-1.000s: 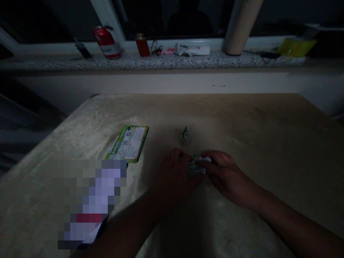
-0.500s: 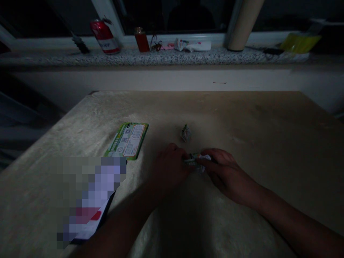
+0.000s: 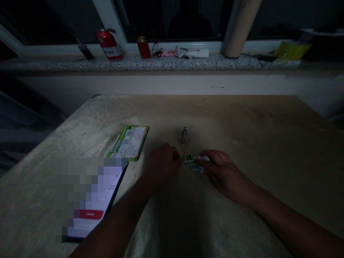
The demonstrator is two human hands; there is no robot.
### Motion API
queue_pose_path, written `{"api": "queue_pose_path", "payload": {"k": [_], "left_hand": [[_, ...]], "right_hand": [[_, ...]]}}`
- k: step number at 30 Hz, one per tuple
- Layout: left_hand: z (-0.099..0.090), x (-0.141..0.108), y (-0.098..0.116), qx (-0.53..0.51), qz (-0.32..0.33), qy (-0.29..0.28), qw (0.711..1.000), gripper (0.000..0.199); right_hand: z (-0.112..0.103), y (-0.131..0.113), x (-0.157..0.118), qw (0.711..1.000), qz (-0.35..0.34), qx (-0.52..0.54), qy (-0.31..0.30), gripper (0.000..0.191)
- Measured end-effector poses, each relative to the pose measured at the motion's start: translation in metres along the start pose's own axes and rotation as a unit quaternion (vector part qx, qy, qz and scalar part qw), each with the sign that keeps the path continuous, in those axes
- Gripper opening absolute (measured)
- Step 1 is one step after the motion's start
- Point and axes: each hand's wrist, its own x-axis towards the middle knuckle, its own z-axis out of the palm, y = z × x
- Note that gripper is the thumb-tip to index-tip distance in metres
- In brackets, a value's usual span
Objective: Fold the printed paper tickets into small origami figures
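Note:
Between my hands is a small folded piece of printed paper (image 3: pixel 194 164), green and white, roughly triangular with a point towards me. My right hand (image 3: pixel 224 170) pinches its right side between thumb and fingers. My left hand (image 3: pixel 165 161) is closed, its fingertips on the paper's left corner; the exact grip is dark and partly hidden. Just beyond the paper stands a small crumpled or folded printed piece (image 3: pixel 185 135), apart from both hands. To the left lies a flat green-and-white printed booklet or pack (image 3: pixel 129 143).
A lit phone (image 3: pixel 94 215), partly pixelated, lies by my left forearm on the pale table (image 3: pixel 255 125). On the granite sill (image 3: pixel 129 66) behind stand a red can (image 3: pixel 109 46), a small red bottle (image 3: pixel 144 48), a white tube (image 3: pixel 199 53), a tan cylinder (image 3: pixel 238 39) and something yellow (image 3: pixel 291 51).
My left hand has drawn back to the left, uncovering more of the folded paper. My right hand keeps its hold. The view has tilted slightly up.

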Motion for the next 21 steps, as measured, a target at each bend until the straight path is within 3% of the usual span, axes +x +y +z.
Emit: {"api": "queue_pose_path", "payload": {"k": [5,10,14,21], "left_hand": [[0.003,-0.011,0.003,-0.011,0.018,0.040,0.999,0.010],[0.017,-0.022,0.013,-0.034,0.081,0.101,0.991,0.017],[0.027,-0.024,0.016,-0.022,0.127,0.109,0.986,0.043],[0.029,-0.024,0.012,-0.033,0.136,0.099,0.985,0.044]], "right_hand": [[0.000,0.002,0.005,1.000,0.015,0.014,0.006,0.044],[0.000,0.005,0.008,0.998,0.042,0.026,0.030,0.051],[-0.001,0.007,0.007,0.998,0.054,0.019,0.039,0.055],[-0.001,0.007,0.007,0.997,0.060,0.021,0.042,0.047]]}}
